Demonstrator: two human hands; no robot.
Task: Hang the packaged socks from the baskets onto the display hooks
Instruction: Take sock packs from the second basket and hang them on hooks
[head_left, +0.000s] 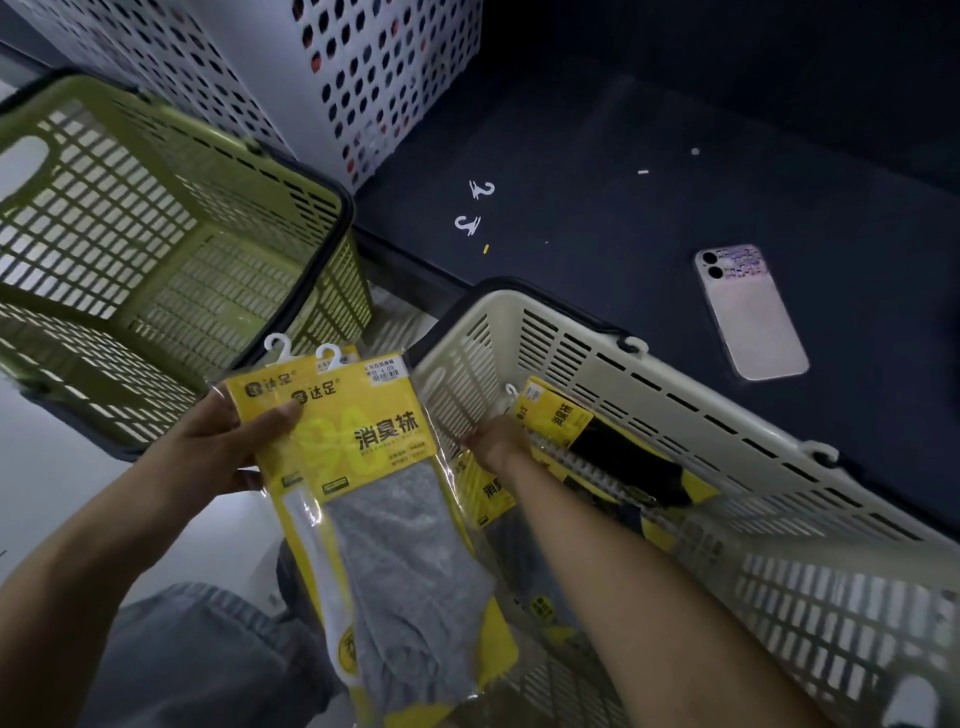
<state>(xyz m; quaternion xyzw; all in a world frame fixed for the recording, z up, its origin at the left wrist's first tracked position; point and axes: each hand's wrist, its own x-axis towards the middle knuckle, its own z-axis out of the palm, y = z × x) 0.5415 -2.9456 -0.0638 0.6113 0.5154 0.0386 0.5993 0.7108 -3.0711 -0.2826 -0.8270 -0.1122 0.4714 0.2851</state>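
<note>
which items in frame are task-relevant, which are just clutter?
Job: held sock packs, left hand, right hand, cream basket, black sock pack, green basket.
Lying about: phone, loose plastic hooks, white perforated bins.

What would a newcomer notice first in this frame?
The bright yellow sock packs, fanned at centre in the left hand. Next, the right hand reaching into the cream basket at right, where more packs lie. A phone lies face down on the dark surface behind it, and a green basket sits at left.
</note>
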